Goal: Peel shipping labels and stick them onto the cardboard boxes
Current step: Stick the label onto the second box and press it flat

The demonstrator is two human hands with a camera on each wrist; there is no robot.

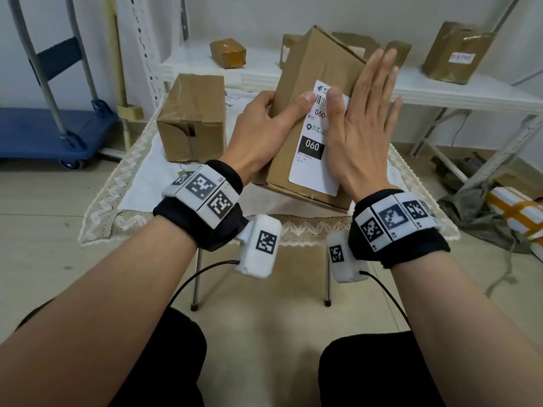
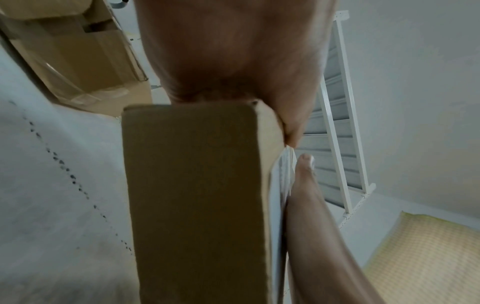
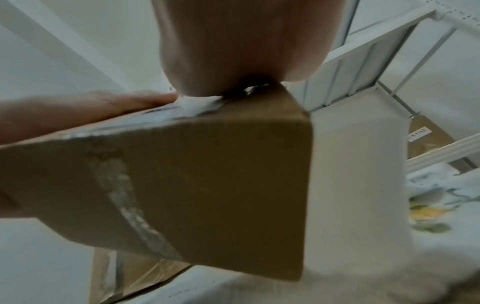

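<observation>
Shelf: a white metal shelf [image 1: 440,92] runs along the far wall and carries several taped brown parcels [image 1: 458,51].
Cart: a blue flat cart [image 1: 53,133] stands on the floor at the left.
Table: a small table under a white cloth with a lace edge [image 1: 117,183] sits in front of the person's knees.
Second box: a cardboard box [image 1: 192,118] rests on the cloth at the left, apart from the hands, with no label visible on the sides that show.
Held box: a taller cardboard box [image 1: 305,69] is tilted up off the cloth between the two hands, its broad face turned toward the person; whether its lower end touches the table cannot be told.
Label: a white shipping label [image 1: 316,154] with a barcode and a black block reading 060 lies flat on that broad face, toward its right edge.
Left hand: the left hand [image 1: 264,124] grips the box's left side, fingers curled round the far edge and the thumb laid across the face, its tip touching the label's upper left corner. The left wrist view shows the palm [image 2: 233,51] closed against the box end.
Right hand: the right hand [image 1: 364,124] lies flat on the label, its fingers [image 1: 382,69] straight and close together, reaching past the label onto bare cardboard, and its thumb pressing beside the barcode. The right wrist view shows the heel of the palm [image 3: 233,45] bearing down on the label's edge.
</observation>
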